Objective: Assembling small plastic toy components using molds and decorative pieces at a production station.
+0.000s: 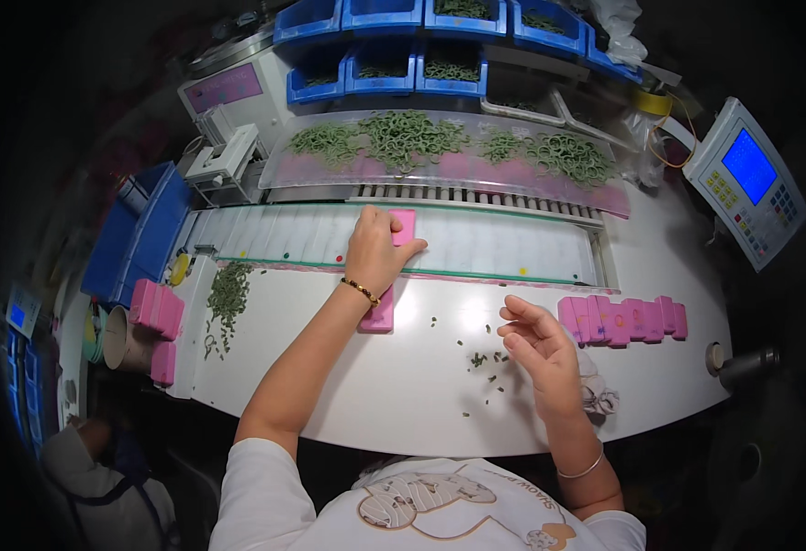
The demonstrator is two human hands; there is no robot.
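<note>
Left hand on a pink block, right hand loosely curled.
My left hand (375,246) is closed around a pink block (405,223) on the green-edged conveyor belt (495,243), thumb on its right side; a second pink block (378,319) lies below my wrist on the white worktable (430,404). My right hand (542,354), thumb and fingers apart, hovers just beside scattered green bits (479,360), near a row of pink blocks (637,320).

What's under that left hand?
Part of a pink block shows past the left hand, over the green-edged white strip. The hand covers the rest, so I can't see its whole shape.
</note>
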